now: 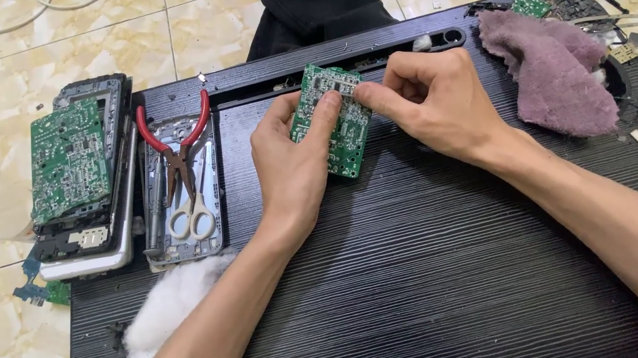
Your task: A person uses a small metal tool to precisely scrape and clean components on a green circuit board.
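Observation:
A small green circuit board (343, 133) is held tilted above a black ribbed panel (423, 274) that serves as the work surface. My left hand (292, 164) grips the board from its left side, thumb across its face. My right hand (432, 102) pinches the board's upper right edge with the fingertips. Both forearms reach in from the bottom of the view.
Left of the hands lie red-handled pliers (177, 143) and white-handled scissors (192, 214) on a metal frame, beside a larger green board (66, 158) on stacked device shells. White cotton (167, 306) sits near the front left. A mauve cloth (554, 72) lies right. Small parts litter the tiled floor.

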